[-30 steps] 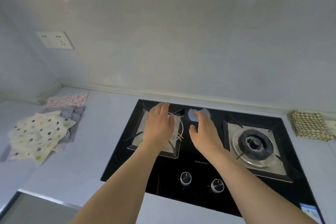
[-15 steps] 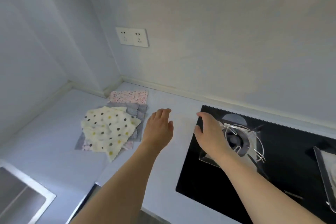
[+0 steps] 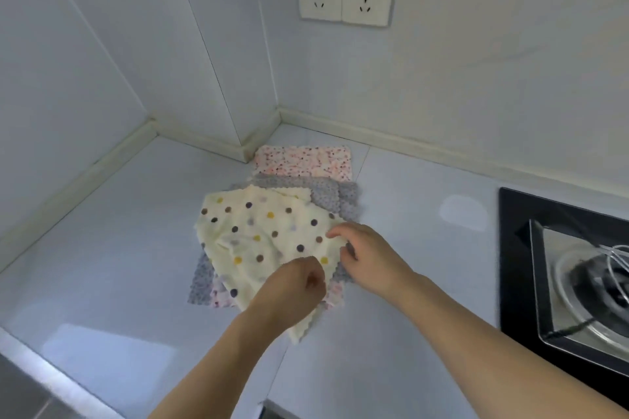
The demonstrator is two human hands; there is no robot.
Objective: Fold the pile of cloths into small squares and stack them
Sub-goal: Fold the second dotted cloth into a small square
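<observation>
Both hands grasp the soft cream dotted cloth (image 3: 269, 235) – left hand (image 3: 292, 286) pinching its scalloped edge, right hand (image 3: 367, 255) its corner.

both hands (image 3: 340, 269) pinching dotted cloth (image 3: 265, 238), countertop (image 3: 102, 214)

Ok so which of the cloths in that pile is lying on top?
The cream polka-dot cloth. It lies rumpled over the grey cloth and the pink speckled cloth, and both hands are on its near edge.
</observation>
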